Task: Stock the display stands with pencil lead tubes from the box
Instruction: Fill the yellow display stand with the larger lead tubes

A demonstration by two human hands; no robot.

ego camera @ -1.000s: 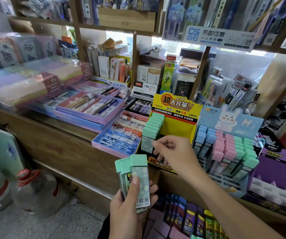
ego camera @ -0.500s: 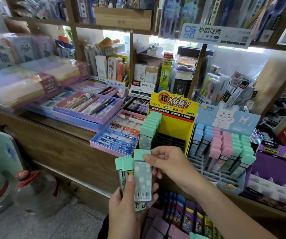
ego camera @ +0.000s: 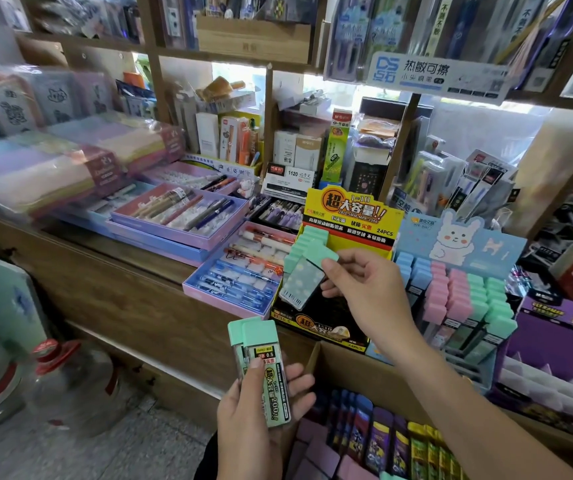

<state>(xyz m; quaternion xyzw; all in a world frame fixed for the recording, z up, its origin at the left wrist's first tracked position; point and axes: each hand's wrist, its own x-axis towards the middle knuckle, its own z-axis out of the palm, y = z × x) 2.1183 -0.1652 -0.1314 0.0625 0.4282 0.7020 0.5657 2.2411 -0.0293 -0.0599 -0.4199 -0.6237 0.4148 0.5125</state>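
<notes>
Restocking at a stationery counter: a person's right hand pinches a mint-capped tube of pencil lead at its cap end, thumb on the cap and fingers curled beneath. The tube is held tilted just in front of the yellow display stand, whose left column already carries a stepped row of matching tubes. It hangs over the stand's dark front and is not yet seated in a slot.

Nearer the viewer, the left hand clasps the spare tubes, at least two, upright and stacked face to face. The thumb presses across the front label and the fingers wrap round the right edge.

An open cardboard box sits near and to the right, below the counter edge, packed with purple and yellow tubes. Right of the yellow stand, a rabbit-topped stand is filled with blue, pink and green ones.

The tubes look light and rigid, with smooth, glossy plastic sides that could slip from a loose grip. The lead inside is presumably brittle, so a drop would matter. The safest hold appears to be at the cap or across the narrow edges, which leaves the lower end free to slide down into a slot.
</notes>
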